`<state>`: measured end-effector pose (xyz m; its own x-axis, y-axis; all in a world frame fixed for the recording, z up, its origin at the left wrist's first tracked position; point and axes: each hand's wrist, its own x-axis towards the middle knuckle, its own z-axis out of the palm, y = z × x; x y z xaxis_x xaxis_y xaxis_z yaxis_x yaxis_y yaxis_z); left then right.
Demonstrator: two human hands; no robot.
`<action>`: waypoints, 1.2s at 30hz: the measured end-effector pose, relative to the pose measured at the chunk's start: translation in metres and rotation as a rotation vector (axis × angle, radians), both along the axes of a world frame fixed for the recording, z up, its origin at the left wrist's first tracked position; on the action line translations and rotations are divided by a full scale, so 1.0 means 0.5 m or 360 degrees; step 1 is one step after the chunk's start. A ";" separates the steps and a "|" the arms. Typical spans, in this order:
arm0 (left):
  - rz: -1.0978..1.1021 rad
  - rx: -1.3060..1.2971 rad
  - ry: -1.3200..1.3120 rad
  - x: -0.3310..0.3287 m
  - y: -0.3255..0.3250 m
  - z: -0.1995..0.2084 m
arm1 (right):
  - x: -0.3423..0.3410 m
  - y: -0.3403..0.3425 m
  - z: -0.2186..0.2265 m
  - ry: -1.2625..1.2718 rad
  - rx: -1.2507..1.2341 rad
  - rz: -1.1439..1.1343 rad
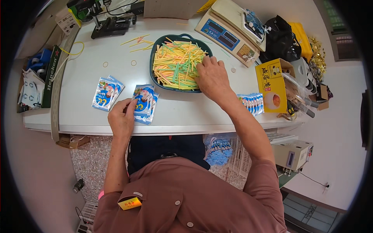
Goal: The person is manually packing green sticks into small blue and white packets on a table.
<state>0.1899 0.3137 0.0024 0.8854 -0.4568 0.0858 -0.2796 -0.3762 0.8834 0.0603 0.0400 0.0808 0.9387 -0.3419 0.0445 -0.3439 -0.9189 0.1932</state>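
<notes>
A dark green basin is heaped with thin sticks in yellow, pink and green. At its right side my right hand bends its fingers down into the heap. The fingertips are hidden, so what they pinch does not show. My left hand has thumb and fingers closed on the left edge of a blue and white packet, the top one of a small overlapping pile on the table. Further left lie more of these packets. A row of similar packets stands beyond my right forearm.
A weighing scale stands at the back right, near a yellow box with items in it. Loose sticks and rubber bands lie left of the basin. A clamp stand occupies the back left. The white table's front edge is close to my body.
</notes>
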 end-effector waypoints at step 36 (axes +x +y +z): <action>0.0122 -0.0995 0.0393 0.065 -0.081 0.144 | 0.063 -0.020 0.039 -0.0364 0.1182 0.0086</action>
<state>0.2222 0.2730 0.0744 0.9409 -0.3223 0.1042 -0.0343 0.2155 0.9759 0.0916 0.0299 0.1003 0.9500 -0.3117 0.0162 -0.2518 -0.7962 -0.5501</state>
